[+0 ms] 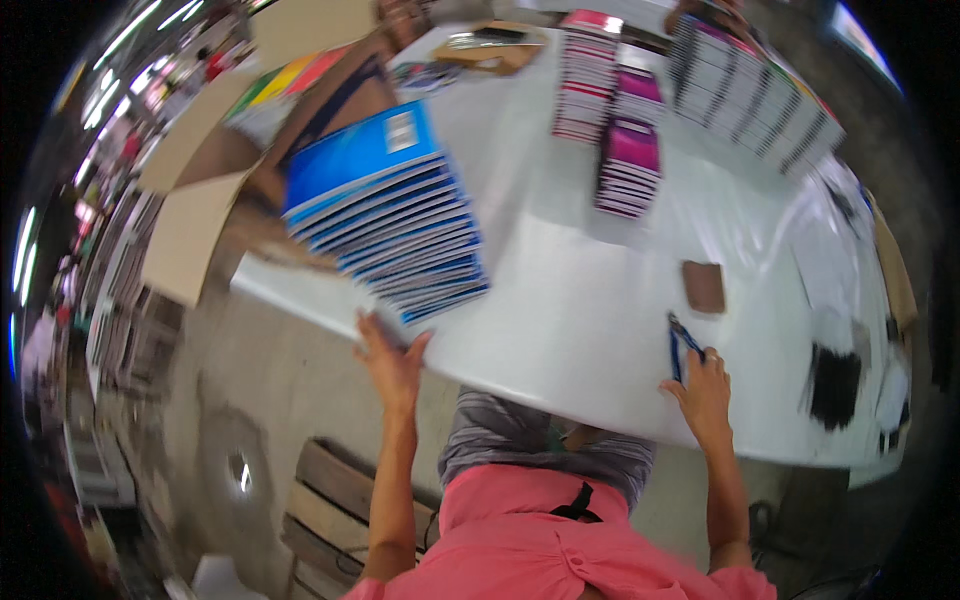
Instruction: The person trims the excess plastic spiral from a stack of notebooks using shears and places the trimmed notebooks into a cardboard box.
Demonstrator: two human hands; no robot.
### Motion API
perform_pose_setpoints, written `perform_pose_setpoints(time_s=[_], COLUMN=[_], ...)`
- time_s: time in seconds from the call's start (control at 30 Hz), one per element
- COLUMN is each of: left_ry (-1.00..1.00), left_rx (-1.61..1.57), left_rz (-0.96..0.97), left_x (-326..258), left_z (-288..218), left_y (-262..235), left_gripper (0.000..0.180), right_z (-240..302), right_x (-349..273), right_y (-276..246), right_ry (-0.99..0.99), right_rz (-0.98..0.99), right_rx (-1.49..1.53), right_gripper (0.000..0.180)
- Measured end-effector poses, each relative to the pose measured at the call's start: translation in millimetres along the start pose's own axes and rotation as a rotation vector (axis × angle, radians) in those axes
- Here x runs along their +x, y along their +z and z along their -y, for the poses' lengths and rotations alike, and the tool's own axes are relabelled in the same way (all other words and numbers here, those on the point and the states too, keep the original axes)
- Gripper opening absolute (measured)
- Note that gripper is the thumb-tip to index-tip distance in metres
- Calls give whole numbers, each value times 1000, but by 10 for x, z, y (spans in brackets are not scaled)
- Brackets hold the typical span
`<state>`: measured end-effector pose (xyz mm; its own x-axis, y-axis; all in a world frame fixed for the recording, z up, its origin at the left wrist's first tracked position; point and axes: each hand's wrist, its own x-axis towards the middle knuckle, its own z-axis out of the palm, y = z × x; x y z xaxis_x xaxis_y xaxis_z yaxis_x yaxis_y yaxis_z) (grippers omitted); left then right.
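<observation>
Pliers (674, 352) seen over table (560, 330), nr front edge, handles splayed at R hand (706, 398); fingers part-curled, pinch can't be told (blur). Slip poss. if handles only loosely held. Nose pointed to far side, long axis approx. fore-aft. L hand (392, 368) spread, nothing gripped, nr blue bk stack (390, 215).

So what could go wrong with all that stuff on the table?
The tall stack of blue notebooks stands near the edge of the table, close to the left hand, so a bump might tip some onto the floor. The right hand is right at a blue pliers-like tool, which could pinch a finger.
</observation>
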<state>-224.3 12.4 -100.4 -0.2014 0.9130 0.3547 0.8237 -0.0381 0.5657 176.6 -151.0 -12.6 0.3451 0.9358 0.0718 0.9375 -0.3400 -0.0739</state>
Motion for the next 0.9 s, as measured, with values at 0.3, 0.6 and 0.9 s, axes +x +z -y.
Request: perform_pose_setpoints(time_s=[0.3,0.6,0.9], left_ry=[-13,46,78], left_rx=[72,94,20], left_rz=[67,133,191], left_x=[34,205,296], left_z=[-107,-162,-136], left_y=[-117,-37,4], left_gripper=[93,90,82], right_z=[13,251,678], right_x=[104,354,371], right_y=[81,188,229], right_ry=[-138,-360,-529], right_rz=[81,-227,-72], right_rx=[118,-39,-23], right_gripper=[46,53,42])
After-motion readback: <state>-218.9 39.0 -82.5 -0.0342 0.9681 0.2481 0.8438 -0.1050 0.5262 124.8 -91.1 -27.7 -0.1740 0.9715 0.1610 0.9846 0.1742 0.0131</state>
